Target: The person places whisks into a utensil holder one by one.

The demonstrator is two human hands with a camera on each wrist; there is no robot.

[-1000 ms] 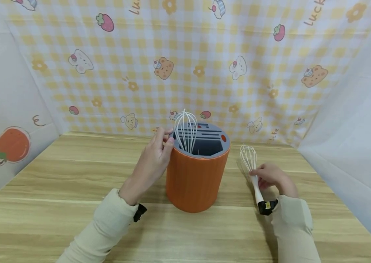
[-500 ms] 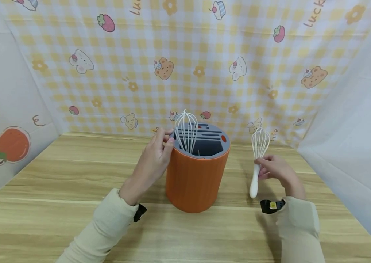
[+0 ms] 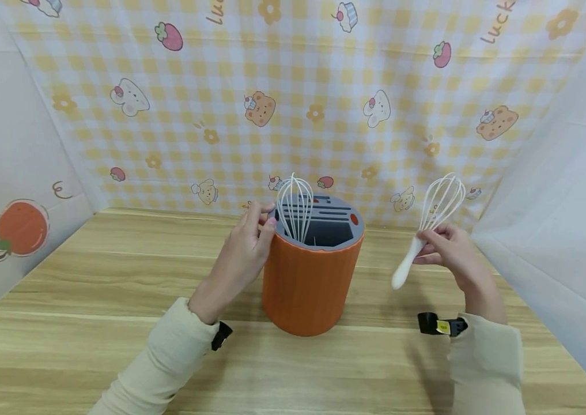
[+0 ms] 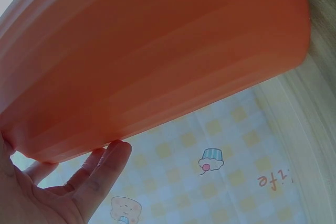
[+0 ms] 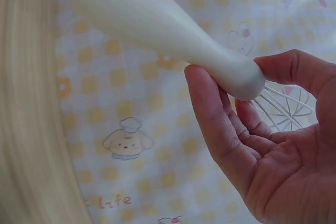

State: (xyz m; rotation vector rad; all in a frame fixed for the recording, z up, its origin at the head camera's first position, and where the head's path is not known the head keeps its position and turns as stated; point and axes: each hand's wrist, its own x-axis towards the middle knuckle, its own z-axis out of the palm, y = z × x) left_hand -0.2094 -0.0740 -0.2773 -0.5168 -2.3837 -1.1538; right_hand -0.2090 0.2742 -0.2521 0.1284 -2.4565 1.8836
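An orange utensil holder [image 3: 307, 288] with a grey slotted top [image 3: 331, 245] stands upright on the table. My left hand [image 3: 243, 248] grips it at the left of its rim; in the left wrist view the fingers [image 4: 105, 174] lie against its outer wall. One whisk [image 3: 295, 210] stands wires-up in the holder's large front compartment, its handle hidden inside. To the right, my right hand [image 3: 445, 251] pinches a second white whisk [image 3: 408, 264] where handle and wires meet, wires up and tilted right, raised over the table. In the right wrist view, thumb and fingers hold the handle's narrow end [image 5: 241, 80].
The wooden table [image 3: 132, 276] runs up to a yellow checked curtain [image 3: 178, 115] at the back. White cloth sides [image 3: 557, 230] close in the left and right. The holder's top has narrow slots and a red spot [image 3: 354, 219].
My right hand has lifted the whisk from low by the table, moving up and right; its wires have swung from leaning left to leaning right. The left hand and holder stay in place.
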